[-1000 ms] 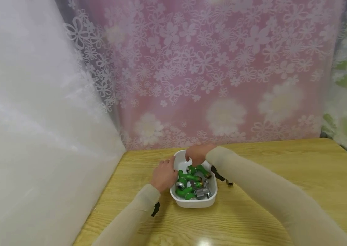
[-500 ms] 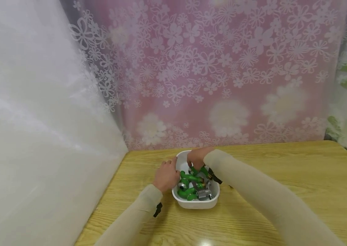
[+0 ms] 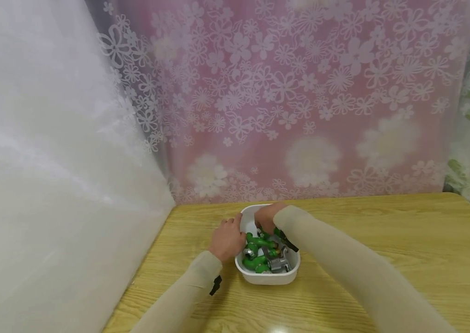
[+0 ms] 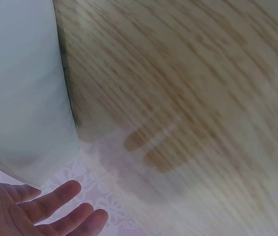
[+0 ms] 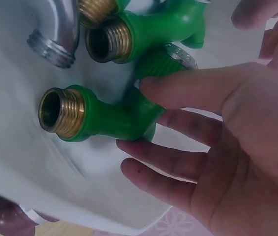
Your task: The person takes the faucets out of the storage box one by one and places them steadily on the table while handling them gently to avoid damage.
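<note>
A white basin (image 3: 265, 279) on the wooden table holds several green taps with brass threaded ends and a chrome tap (image 3: 277, 264). My left hand (image 3: 227, 239) grips the basin's left rim, its thumb over the inside edge and other fingers outside; in the left wrist view those fingers (image 4: 55, 206) spread past the wall. Inside the basin's far part, my right hand (image 3: 267, 218) holds a green tap (image 5: 112, 118). Its thumb lies on top of the tap and its fingers reach underneath, as the right wrist view shows. Another green tap (image 5: 153, 27) lies beside it.
A dark red piece with a white ring (image 5: 6, 216) lies outside the basin wall in the right wrist view. The wooden table (image 3: 384, 240) extends right. A white sheet (image 3: 51, 162) stands on the left, a pink flowered curtain (image 3: 259, 115) behind.
My right hand has lowered into the basin and closed round the green tap at the far right. The left hand stays on the rim. The head view has shifted slightly.
</note>
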Motion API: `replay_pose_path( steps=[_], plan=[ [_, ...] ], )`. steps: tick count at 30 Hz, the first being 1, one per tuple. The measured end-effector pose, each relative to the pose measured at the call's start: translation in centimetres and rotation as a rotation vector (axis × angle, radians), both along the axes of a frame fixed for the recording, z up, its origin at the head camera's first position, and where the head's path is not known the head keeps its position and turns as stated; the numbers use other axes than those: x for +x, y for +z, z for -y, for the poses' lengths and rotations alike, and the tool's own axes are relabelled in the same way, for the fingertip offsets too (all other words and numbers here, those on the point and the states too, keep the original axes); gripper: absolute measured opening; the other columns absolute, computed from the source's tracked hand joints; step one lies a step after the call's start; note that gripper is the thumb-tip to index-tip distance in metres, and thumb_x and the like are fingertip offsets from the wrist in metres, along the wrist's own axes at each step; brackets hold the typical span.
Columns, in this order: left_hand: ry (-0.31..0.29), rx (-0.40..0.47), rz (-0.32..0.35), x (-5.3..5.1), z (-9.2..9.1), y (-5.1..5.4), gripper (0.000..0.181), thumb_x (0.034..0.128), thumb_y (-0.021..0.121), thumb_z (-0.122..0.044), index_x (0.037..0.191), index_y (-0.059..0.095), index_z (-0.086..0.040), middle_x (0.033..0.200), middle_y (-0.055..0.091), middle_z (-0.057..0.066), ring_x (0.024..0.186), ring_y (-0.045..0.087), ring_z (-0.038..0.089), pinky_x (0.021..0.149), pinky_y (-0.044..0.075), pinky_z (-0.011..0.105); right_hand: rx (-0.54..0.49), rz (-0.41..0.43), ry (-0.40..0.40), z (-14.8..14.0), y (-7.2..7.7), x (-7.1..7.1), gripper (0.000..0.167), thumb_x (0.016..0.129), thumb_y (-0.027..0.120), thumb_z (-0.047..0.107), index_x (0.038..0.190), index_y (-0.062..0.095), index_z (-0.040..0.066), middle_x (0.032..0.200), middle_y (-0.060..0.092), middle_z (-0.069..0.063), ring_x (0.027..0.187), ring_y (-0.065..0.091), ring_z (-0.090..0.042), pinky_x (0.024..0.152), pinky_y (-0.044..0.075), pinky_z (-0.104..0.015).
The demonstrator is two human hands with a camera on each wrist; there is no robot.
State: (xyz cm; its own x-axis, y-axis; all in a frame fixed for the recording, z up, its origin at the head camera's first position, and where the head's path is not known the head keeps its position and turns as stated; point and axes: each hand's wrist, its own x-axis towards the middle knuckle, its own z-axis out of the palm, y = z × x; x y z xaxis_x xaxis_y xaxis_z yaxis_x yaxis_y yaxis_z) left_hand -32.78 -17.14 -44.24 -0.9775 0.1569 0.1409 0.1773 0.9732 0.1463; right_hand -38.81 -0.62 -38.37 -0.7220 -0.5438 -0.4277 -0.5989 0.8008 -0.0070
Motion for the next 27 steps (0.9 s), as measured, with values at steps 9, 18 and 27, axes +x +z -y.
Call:
replay_pose_path(
  steps=[9, 18, 27],
  plan=[
    [0.000, 0.002, 0.000, 0.1, -0.5, -0.1, 0.059, 0.0999, 0.054, -0.029, 0.155, 0.038, -0.013, 0.138, 0.060, 0.015, 0.125, 0.056, 0.034, 0.094, 0.054, 0.051, 0.005, 0.019, -0.032, -0.4, -0.6, -0.2, 0.041, 0.092, 0.067, 0.005, 0.128, 0.070, 0.024, 0.120, 0.069, 0.006, 0.094, 0.058, -0.011, 0.085, 0.051, -0.033],
    [0.003, 0.019, 0.005, 0.2, -0.6, 0.0, 0.059, 0.1007, 0.053, -0.028, 0.156, 0.037, -0.012, 0.139, 0.060, 0.015, 0.126, 0.056, 0.035, 0.094, 0.054, 0.052, -0.054, 0.025, -0.067, -0.7, -0.5, -0.5, 0.049, 0.093, 0.067, 0.006, 0.139, 0.063, 0.023, 0.138, 0.062, 0.002, 0.118, 0.059, -0.015, 0.100, 0.050, -0.041],
    [0.009, 0.041, 0.016, 0.1, -0.1, -0.1, 0.059, 0.1003, 0.052, -0.027, 0.155, 0.037, -0.012, 0.137, 0.059, 0.017, 0.124, 0.056, 0.035, 0.093, 0.054, 0.052, -0.100, -0.007, 0.086, -0.4, 1.6, -0.4, 0.045, 0.094, 0.065, 0.005, 0.136, 0.064, 0.018, 0.129, 0.066, -0.002, 0.098, 0.060, -0.014, 0.079, 0.046, -0.031]
  ],
)
